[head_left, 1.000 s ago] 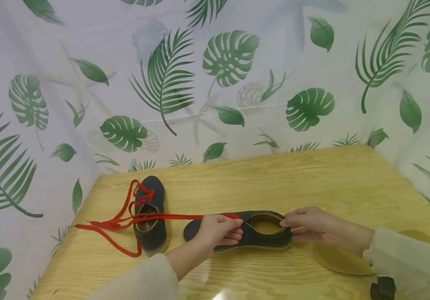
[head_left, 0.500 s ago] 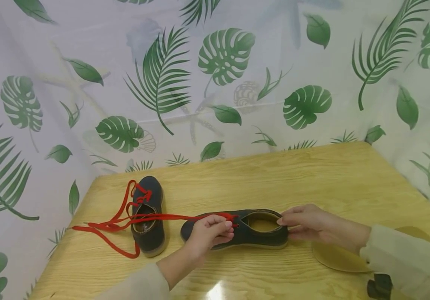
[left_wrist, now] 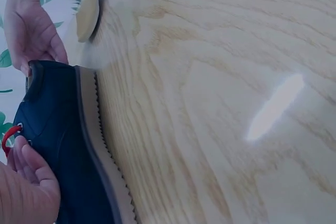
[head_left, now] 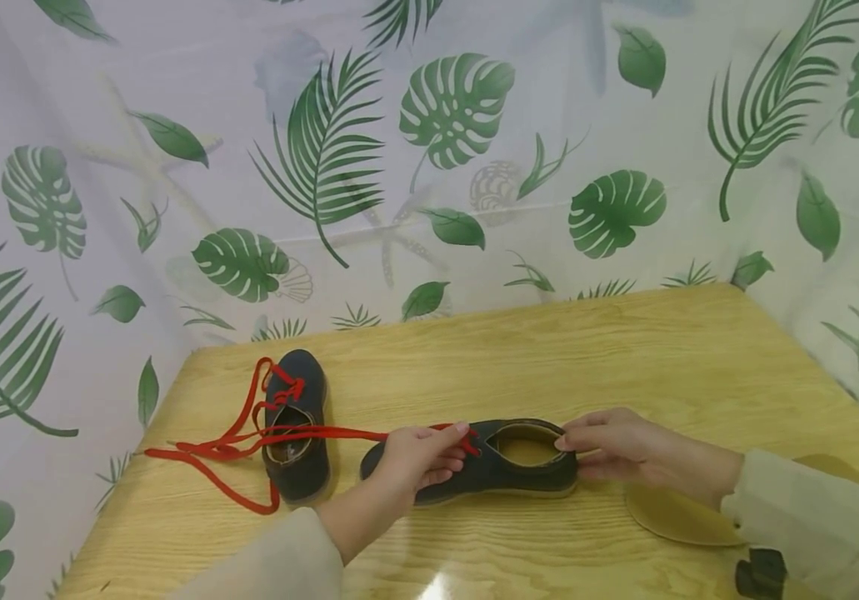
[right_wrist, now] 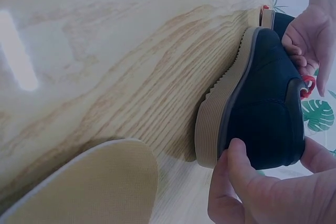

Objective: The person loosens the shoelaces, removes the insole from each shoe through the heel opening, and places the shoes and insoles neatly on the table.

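A navy lace-up shoe lies lengthwise on the table, its toe to the left. My right hand grips its heel, thumb at the opening's rim and fingers behind; the right wrist view also shows this hold on the heel. Over the front of the shoe, my left hand holds red shoelaces close to the eyelets, fingers curled. In the left wrist view a short red lace loop comes out of an eyelet beside the fingertips. Most of the lacing is hidden under the left hand.
A second navy shoe with red laces stands at the left, toe away; long lace ends spread beside it and cross over it. A tan insole lies under the right forearm. A patterned leaf curtain borders the table.
My left hand has shifted slightly left along the laces, then its thumb has straightened and risen. The right hand keeps its hold on the heel, and the shoe has barely moved.
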### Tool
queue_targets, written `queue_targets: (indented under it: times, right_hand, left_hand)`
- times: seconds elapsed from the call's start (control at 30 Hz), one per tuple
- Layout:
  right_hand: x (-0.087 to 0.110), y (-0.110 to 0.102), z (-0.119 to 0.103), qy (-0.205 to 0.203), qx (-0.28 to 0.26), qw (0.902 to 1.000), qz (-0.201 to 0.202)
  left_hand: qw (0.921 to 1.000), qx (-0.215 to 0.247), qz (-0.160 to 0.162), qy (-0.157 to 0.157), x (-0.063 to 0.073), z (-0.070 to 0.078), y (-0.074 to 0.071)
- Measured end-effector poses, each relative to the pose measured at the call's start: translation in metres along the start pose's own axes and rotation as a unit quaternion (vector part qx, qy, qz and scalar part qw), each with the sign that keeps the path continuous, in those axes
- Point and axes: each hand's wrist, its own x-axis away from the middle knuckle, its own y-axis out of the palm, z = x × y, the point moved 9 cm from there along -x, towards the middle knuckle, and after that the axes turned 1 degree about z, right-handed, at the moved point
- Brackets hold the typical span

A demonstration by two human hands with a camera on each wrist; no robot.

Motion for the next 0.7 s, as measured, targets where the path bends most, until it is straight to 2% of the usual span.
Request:
queue_targets:
  times: [0.1, 0.2, 0.33, 0.43, 0.57, 0.7]
  right_hand:
    - [-0.0004, 0.0003, -0.0005, 0.0, 0.005, 1.0, 0.002]
    - [-0.0006, 0.0013, -0.001, 0.001, 0.005, 1.0, 0.002]
    - [-0.0005, 0.0018, -0.0003, 0.004, 0.002, 1.0, 0.003]
    - [-0.0001, 0.0009, 0.0001, 0.003, 0.009, 1.0, 0.002]
    - [0.0001, -0.0005, -0.0005, 0.0, 0.019, 0.9998, -0.001]
    - [-0.0006, -0.0006, -0.0009, -0.001, 0.019, 0.9998, -0.006]
  left_hand:
    - [0.9992, 0.01, -0.009, -0.037, 0.0007, -0.0023, 0.0015]
    - [0.9986, -0.006, -0.025, -0.046, -0.0013, -0.0021, 0.0041]
    - [0.9984, -0.02, -0.049, -0.021, -0.0031, -0.0003, 0.0077]
    - [0.9982, -0.001, -0.059, 0.011, -0.0015, 0.0016, 0.008]
    - [0.9942, 0.054, -0.084, 0.04, 0.001, 0.0007, 0.0074]
    - [0.9829, 0.126, -0.126, 0.046, 0.0028, -0.0027, 0.0094]
